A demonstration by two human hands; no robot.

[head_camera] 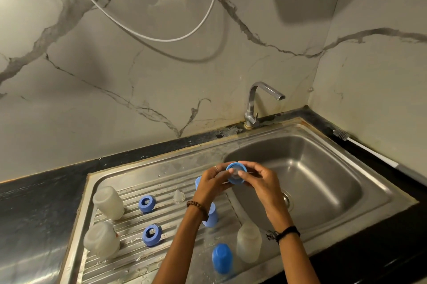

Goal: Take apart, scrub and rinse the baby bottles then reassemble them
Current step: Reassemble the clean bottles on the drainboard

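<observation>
A blue collar [235,176] is held above the near left edge of the sink basin [323,182], gripped on both sides: the left hand [211,183] curls round its left flank, the right hand [256,179] pinches its right rim. A clear teat [235,171] appears to sit in the collar's opening; whether it is being pushed out or seated cannot be told.

On the ribbed drainboard [129,258] the rest of the parts are laid out: two cloudy bottles [108,202] [101,239] at the left, two more collars [147,203] [151,235] beside them, a loose teat [178,197] near the middle, a pale blue cap [210,216] partly hidden by the left wrist, a darker blue cap [222,258] nearer the front, and a third bottle [249,244] at the basin's edge. The tap [256,103] is not running.

For the step to be done well, the collar should be held firmly by its outer wall while the teat is worked evenly round its base flange, so that the soft silicone is not torn or left creased in the ring. The work is best kept over the basin, so that a slipped part is caught.

No brand, label or writing can be read on any part.
</observation>
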